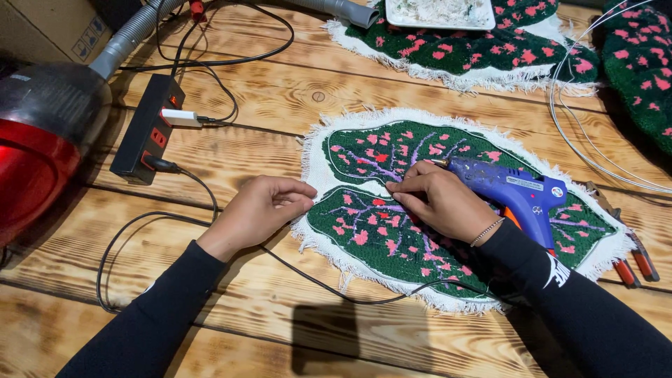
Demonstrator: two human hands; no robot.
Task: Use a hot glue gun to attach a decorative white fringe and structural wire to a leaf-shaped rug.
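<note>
1. Nearest the camera, two black sleeves (161, 315) reach forward over a wooden table (294, 91) of scorched-grain planks.
2. The left hand (262, 210) rests at the white fringed edge of a leaf-shaped tufted rug (392, 238), fingers curled loosely; whether it pinches the fringe cannot be told.
3. The right hand (441, 199) lies on the middle of the rug, closed around a blue glue gun (511, 189) whose metal tip points left along the pale seam between the two green halves. A thin bracelet sits at that wrist.
4. The rug lies flat at the table's centre, green with pink spots and purple veins, white backing showing all around.
5. The gun's black cord (329, 290) runs across the planks under the left forearm toward a black power strip (147, 129), where a white plug is seated.
6. A red and grey vacuum cleaner (42, 133) stands at the left edge.
7. More green-and-pink rugs (483, 45) lie at the far side, one under a white tray (437, 14).
8. Red-handled pliers (630, 248) lie just right of the rug, near a loop of wire (574, 133).
</note>
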